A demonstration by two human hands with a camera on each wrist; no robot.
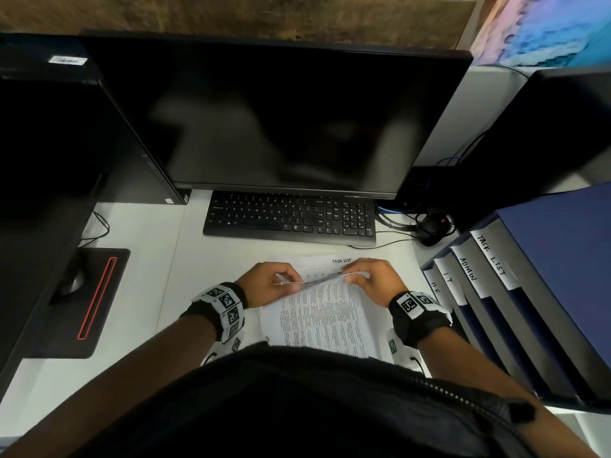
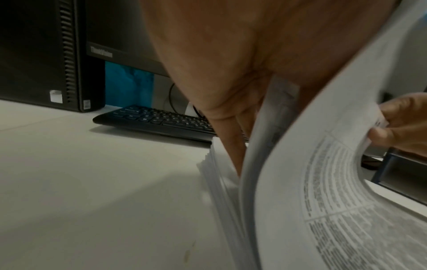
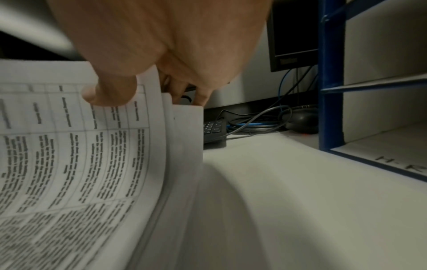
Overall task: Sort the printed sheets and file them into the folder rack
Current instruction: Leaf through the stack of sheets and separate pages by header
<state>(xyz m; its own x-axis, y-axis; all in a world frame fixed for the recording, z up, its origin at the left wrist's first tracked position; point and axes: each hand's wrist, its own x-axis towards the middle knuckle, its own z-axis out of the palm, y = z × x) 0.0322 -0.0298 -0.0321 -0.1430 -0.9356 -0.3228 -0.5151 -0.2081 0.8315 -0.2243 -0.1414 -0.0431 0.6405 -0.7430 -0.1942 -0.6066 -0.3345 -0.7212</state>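
A stack of printed sheets (image 1: 325,320) lies on the white desk right in front of me. Both hands lift the top sheets by their far edge. My left hand (image 1: 281,280) grips the left part of that edge, its fingers (image 2: 233,146) tucked under the raised sheets (image 2: 323,182). My right hand (image 1: 354,276) pinches the right part, thumb (image 3: 110,95) on the printed side. Under the raised edge a sheet headed TASK LIST (image 1: 342,261) shows. The blue folder rack (image 1: 496,292) stands to the right, with slots labelled H.R, I.T, ADMIN and TASK LIST.
A black keyboard (image 1: 291,216) and a dark monitor (image 1: 281,117) stand behind the stack. A mouse (image 1: 433,226) and cables lie between the keyboard and the rack. A computer tower (image 1: 49,127) and a black mouse pad (image 1: 82,299) are at the left.
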